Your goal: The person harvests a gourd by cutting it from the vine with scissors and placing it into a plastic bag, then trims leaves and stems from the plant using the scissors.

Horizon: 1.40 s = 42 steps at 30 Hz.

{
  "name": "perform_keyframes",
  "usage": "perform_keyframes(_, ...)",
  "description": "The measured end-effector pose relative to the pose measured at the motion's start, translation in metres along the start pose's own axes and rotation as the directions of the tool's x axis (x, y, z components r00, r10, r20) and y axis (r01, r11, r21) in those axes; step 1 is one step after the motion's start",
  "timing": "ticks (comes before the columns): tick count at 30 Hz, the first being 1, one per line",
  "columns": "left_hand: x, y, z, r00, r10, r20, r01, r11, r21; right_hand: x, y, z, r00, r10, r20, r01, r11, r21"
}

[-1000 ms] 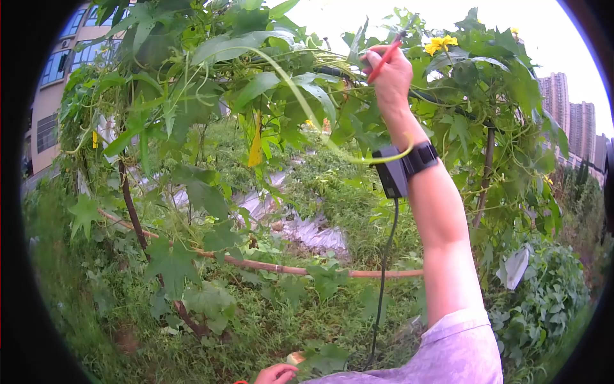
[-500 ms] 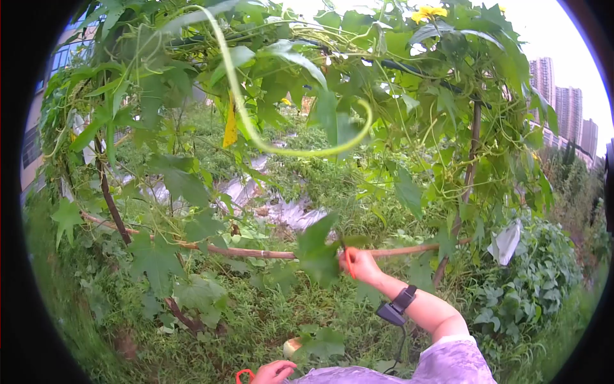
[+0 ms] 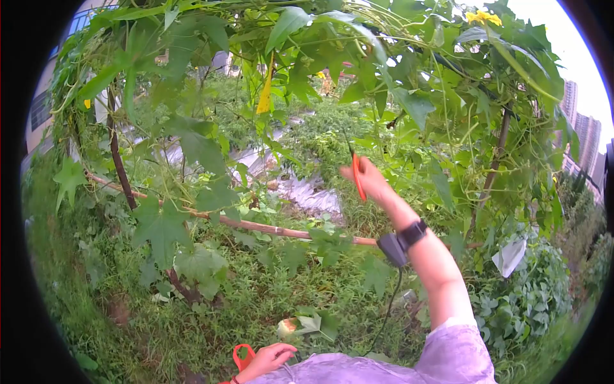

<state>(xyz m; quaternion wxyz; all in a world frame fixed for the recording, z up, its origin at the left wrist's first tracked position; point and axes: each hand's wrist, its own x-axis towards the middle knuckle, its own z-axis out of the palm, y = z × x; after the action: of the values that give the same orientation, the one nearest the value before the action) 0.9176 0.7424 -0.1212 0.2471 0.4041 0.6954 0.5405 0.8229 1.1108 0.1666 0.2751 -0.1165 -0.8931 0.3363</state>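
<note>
My right hand point(image 3: 369, 178) is raised toward the vines above the bamboo rail, closed around orange-handled scissors point(image 3: 359, 179). Their dark, thin blades point up among the foliage; whether they are parted is too small to tell. Close by hang lobed green leaves point(image 3: 416, 105) and thin stems. At the bottom, my left hand point(image 3: 275, 358) lies low by my shirt, fingers stretched to the right and nothing visible in them. A red-orange loop point(image 3: 243, 356) shows beside its wrist. Beyond the left hand, a pale roundish thing point(image 3: 286, 328) lies in the grass next to a cut-looking leaf.
The bamboo rail point(image 3: 268, 229) crosses in front, below an arch of vines on wooden posts point(image 3: 491, 173). A yellow flower point(image 3: 483, 17) sits at upper right. A cable hangs from the black device point(image 3: 401, 242) on my right wrist. Silvery sheeting point(image 3: 313, 193) lies on the ground behind.
My right hand has risen from the rail with the scissors, away from a large leaf. The view has shifted, and the long curled tendril in front has left the centre. My left hand stays low.
</note>
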Motion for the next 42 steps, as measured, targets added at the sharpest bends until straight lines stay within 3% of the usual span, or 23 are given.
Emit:
perform_keyframes(1, -0.002, -0.001, -0.003, 1.0, -0.001, -0.007, 0.001, 1.0, -0.001, 0.029, -0.006, 0.001, 0.996, -0.048, -0.079, 0.045, 0.998, -0.04)
perform_keyframes(4, -0.015, 0.0, -0.008, 0.989, -0.136, -0.064, 0.13, 0.987, -0.093, 0.097, -0.045, -0.01, 0.98, 0.005, -0.197, -0.059, 0.962, -0.267)
perform_keyframes(7, -0.026, 0.001, -0.01, 0.96, -0.247, -0.131, 0.213, 0.95, -0.227, 0.155, -0.071, -0.022, 0.974, 0.046, -0.223, -0.099, 0.968, -0.232)
perform_keyframes(9, -0.033, -0.007, -0.012, 0.937, -0.242, -0.253, 0.177, 0.951, -0.255, 0.173, -0.083, -0.028, 0.939, -0.038, -0.341, 0.049, 0.999, 0.024)
perform_keyframes(11, -0.037, -0.018, -0.012, 0.927, -0.24, -0.289, 0.155, 0.945, -0.288, 0.183, -0.089, -0.035, 0.929, -0.001, -0.37, 0.007, 1.0, 0.015)
perform_keyframes(13, -0.042, -0.024, -0.015, 0.892, -0.376, -0.249, 0.224, 0.848, -0.48, 0.18, -0.092, -0.037, 0.916, 0.039, -0.399, -0.038, 0.999, 0.012)
perform_keyframes(15, -0.043, -0.025, -0.018, 0.888, -0.379, -0.261, 0.214, 0.841, -0.496, 0.15, -0.098, -0.035, 0.943, -0.018, -0.334, 0.092, 0.974, 0.205)
perform_keyframes(17, -0.039, -0.023, -0.021, 0.892, -0.354, -0.281, 0.189, 0.857, -0.479, 0.123, -0.091, -0.03, 0.938, -0.104, -0.33, 0.193, 0.949, 0.249)
perform_keyframes(19, -0.034, -0.034, -0.022, 0.894, -0.356, -0.271, 0.186, 0.847, -0.498, 0.114, -0.075, -0.032, 0.925, -0.158, -0.347, 0.2, 0.976, 0.09)
perform_keyframes(20, -0.033, -0.038, -0.021, 0.895, -0.369, -0.25, 0.198, 0.832, -0.517, 0.121, -0.066, -0.036, 0.936, -0.068, -0.346, 0.104, 0.991, 0.087)
perform_keyframes(23, -0.023, -0.038, -0.027, 0.904, -0.374, -0.209, 0.241, 0.847, -0.473, 0.149, -0.06, -0.058, 0.936, -0.032, -0.352, 0.039, 0.999, 0.014)
perform_keyframes(25, -0.016, -0.046, -0.029, 0.92, -0.355, -0.163, 0.235, 0.835, -0.497, 0.167, -0.068, -0.058, 0.904, -0.099, -0.416, 0.083, 0.995, -0.055)
perform_keyframes(27, -0.012, -0.042, -0.029, 0.921, -0.351, -0.168, 0.252, 0.867, -0.429, 0.177, -0.082, -0.061, 0.948, 0.017, -0.318, -0.068, 0.986, -0.151)
perform_keyframes(32, -0.01, -0.034, -0.031, 0.928, -0.317, -0.193, 0.229, 0.898, -0.377, 0.187, -0.092, -0.064, 0.938, -0.009, -0.347, -0.08, 0.968, -0.24)
perform_keyframes(36, -0.013, -0.027, -0.032, 0.924, -0.326, -0.199, 0.236, 0.896, -0.375, 0.179, -0.072, -0.064, 0.907, -0.163, -0.389, 0.005, 0.926, -0.377)
perform_keyframes(38, -0.012, -0.029, -0.03, 0.919, -0.342, -0.198, 0.247, 0.888, -0.388, 0.151, -0.069, -0.06, 0.89, -0.251, -0.38, -0.026, 0.805, -0.592)
perform_keyframes(40, -0.012, -0.035, -0.026, 0.915, -0.353, -0.194, 0.219, 0.841, -0.495, 0.124, -0.052, -0.049, 0.864, -0.411, -0.291, 0.094, 0.7, -0.708)
perform_keyframes(42, -0.011, -0.025, -0.027, 0.916, -0.356, -0.187, 0.233, 0.849, -0.475, 0.1, -0.039, -0.04, 0.914, -0.337, -0.224, 0.077, 0.688, -0.721)
